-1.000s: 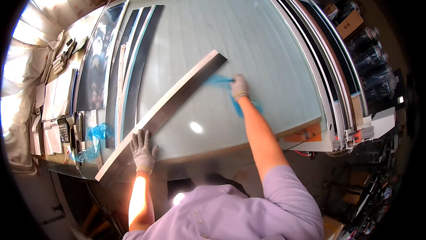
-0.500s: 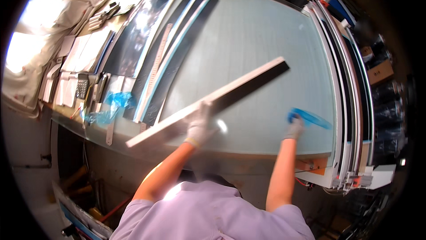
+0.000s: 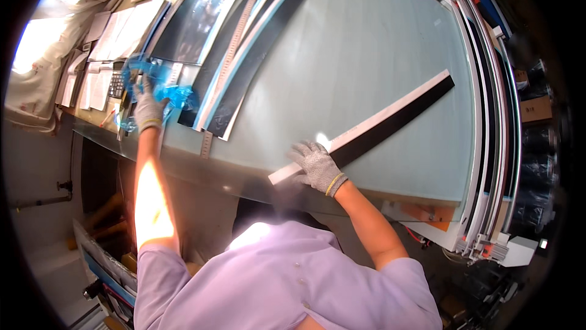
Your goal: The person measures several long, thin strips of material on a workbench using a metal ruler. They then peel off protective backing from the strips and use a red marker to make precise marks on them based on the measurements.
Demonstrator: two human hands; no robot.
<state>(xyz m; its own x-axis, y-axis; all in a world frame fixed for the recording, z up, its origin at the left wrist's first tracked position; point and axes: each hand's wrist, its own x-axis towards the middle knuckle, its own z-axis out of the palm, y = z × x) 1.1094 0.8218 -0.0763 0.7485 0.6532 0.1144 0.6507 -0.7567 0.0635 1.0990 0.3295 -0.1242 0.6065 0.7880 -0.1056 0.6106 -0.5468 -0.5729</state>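
My left hand (image 3: 148, 108), in a grey knit glove, reaches over crumpled blue plastic film (image 3: 177, 96) at the table's left edge. Its fingers are stretched out on the film. My right hand (image 3: 318, 166), gloved alike with a yellow line at the cuff, lies across the near end of a long strip (image 3: 390, 113) with a white top edge and a black side. Those fingers are spread and touch the strip, partly hiding it. The strip slants away to the far right on the glass-like tabletop (image 3: 366, 43).
Dark sheets with white and blue edges (image 3: 268, 37) lie left of centre, with a steel ruler (image 3: 235, 43) on them. Papers (image 3: 125, 28) and a calculator (image 3: 116, 84) are farther left. A long metal rail assembly (image 3: 488, 116) borders the right side.
My left hand has left the strip and moved left onto the blue film. My right hand no longer holds its blue film and now rests on the strip, which sits farther right.
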